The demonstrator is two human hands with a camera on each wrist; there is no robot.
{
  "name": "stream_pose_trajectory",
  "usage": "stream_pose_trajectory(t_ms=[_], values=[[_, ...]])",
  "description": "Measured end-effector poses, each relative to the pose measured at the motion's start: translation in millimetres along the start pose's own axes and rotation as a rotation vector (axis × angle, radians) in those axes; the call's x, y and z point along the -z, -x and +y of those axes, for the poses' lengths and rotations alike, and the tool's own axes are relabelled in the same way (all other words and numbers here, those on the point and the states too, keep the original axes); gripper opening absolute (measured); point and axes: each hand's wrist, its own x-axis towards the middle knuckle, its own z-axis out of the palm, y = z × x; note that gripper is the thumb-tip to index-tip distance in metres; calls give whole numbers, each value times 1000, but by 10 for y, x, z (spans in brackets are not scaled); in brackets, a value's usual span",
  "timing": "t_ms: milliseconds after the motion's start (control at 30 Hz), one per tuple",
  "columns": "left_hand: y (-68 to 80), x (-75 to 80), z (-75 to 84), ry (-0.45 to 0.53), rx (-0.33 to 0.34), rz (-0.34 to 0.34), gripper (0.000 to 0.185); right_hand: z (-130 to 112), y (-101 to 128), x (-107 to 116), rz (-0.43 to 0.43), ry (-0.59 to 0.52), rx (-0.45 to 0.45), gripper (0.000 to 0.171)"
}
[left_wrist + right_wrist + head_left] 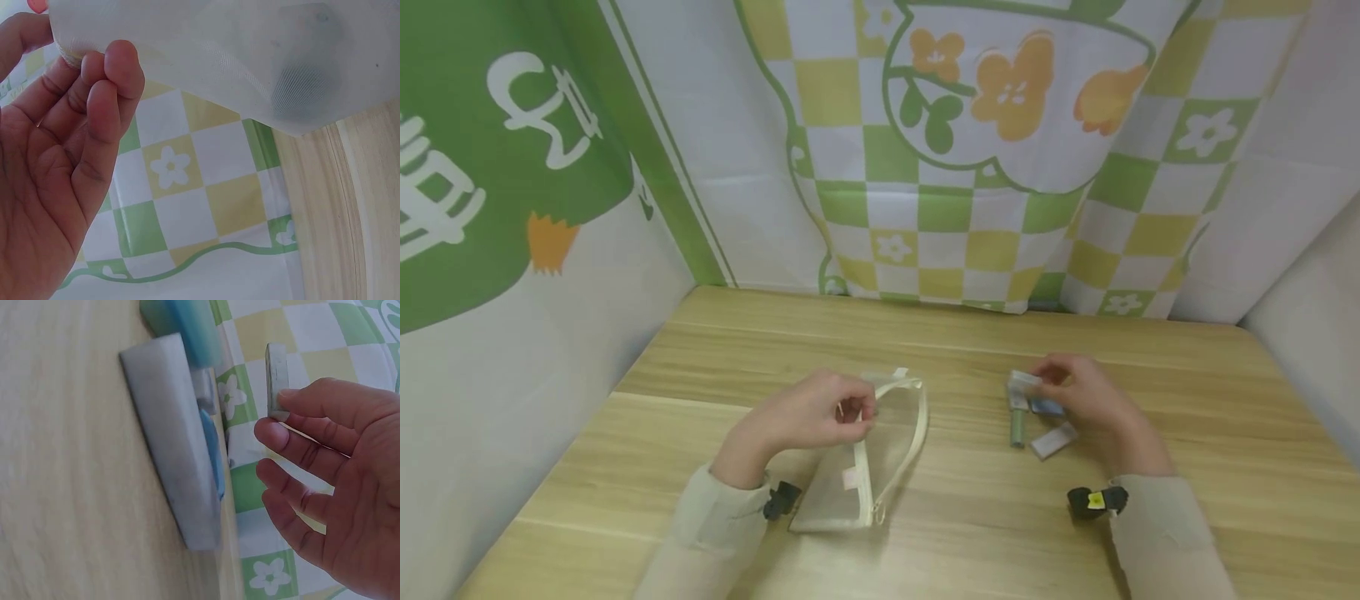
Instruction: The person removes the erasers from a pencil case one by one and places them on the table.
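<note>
A translucent white mesh zip pouch [865,467] lies on the wooden table [970,533]. My left hand [820,414] pinches its upper edge and lifts it; in the left wrist view the fingers [103,87] curl round the mesh pouch [250,56]. My right hand [1078,392] pinches a small pale flat piece [1022,382] above a cluster of small items. The right wrist view shows that small piece [276,381] between fingertips [312,403], with a grey-white rectangular packet [175,431] and a blue item [194,331] on the table below.
A green tube [1017,427], a blue item [1047,407] and a white rectangular packet [1053,440] lie on the table by my right hand. A green, yellow and white checked flower curtain [970,150] hangs behind the table. Pale walls close both sides.
</note>
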Motion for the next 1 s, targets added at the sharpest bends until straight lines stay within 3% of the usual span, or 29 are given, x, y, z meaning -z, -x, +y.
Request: stream_pose_trajectory(t_ms=[433, 667, 1000], values=[[3, -7, -26, -8, -15, 10, 10, 170, -23, 7, -17, -45, 27, 21], [-3, -3, -24, 0, -12, 8, 10, 217, -25, 52, -13, 26, 18, 22], [11, 12, -29, 16, -2, 4, 6, 237, -36, 67, -43, 39, -13, 20]])
